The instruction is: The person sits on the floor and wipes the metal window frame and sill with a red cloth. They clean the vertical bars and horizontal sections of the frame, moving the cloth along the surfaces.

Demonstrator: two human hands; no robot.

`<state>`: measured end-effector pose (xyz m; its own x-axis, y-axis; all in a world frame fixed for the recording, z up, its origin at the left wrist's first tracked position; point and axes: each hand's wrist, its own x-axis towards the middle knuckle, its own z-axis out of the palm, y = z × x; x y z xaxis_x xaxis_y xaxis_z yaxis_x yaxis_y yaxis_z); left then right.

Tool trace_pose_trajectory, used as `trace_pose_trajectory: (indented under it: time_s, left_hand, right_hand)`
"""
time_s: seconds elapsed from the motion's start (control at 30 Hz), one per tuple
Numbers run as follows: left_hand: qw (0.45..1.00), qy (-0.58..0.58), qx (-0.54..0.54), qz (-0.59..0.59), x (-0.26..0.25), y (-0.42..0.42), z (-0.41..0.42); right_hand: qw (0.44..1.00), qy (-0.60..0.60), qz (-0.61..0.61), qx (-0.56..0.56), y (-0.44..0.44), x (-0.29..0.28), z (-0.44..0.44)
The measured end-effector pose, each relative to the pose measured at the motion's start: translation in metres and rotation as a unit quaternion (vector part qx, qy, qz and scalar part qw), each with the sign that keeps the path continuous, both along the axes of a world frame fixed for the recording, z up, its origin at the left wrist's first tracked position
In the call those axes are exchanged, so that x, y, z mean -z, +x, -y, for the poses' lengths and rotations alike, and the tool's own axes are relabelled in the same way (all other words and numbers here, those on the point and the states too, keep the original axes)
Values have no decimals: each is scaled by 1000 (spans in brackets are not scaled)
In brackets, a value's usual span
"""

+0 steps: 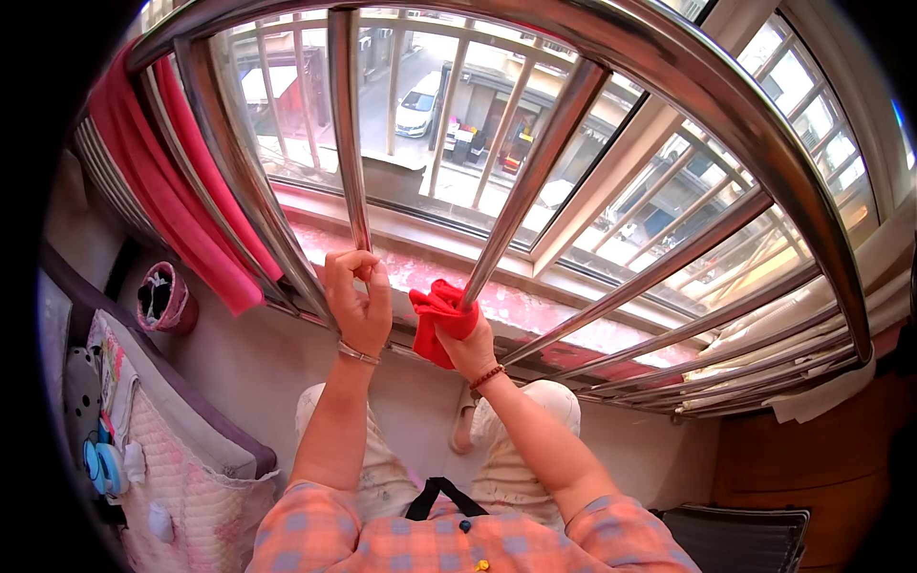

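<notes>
My right hand (467, 349) holds a bright red cloth (435, 322), which is bunched around the lower part of a shiny metal railing bar (534, 179). Folds of the cloth hide most of those fingers. To its left, my left hand (357, 297) curls its fingers and thumb around another upright metal bar (347, 129), near that bar's lower end. Both bars belong to a curved railing, whose thick top rail (516, 25) arches across the view. A bracelet sits on each wrist.
Behind the railing are a windowsill (401, 265) with worn paint and a barred window. Pink fabric (172, 215) drapes over the railing's left end. A pink bin (168, 301) and a quilted bed (179, 458) stand left. A black case-like object (731, 537) lies lower right.
</notes>
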<state>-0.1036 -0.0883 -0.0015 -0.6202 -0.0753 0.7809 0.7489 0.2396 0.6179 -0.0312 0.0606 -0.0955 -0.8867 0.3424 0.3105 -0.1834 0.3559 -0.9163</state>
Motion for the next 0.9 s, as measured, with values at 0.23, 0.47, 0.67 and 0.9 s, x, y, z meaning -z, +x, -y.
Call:
trace_pose_trajectory:
  time_s: [0.23, 0.47, 0.67, 0.9]
  left_hand:
    - [989, 126, 7, 82, 1, -7, -8]
    - [941, 197, 113, 251, 20, -22, -15]
    - [951, 178, 115, 223, 23, -25, -13]
    - [933, 188, 190, 239, 22, -28, -15]
  right_hand:
    - [997, -54, -54, -25, 4, -81, -4]
    - [983, -39, -169, 65, -10, -122, 13]
    - [997, 22, -63, 49, -4, -12, 10]
    - [998, -31, -60, 0, 1, -44, -3]
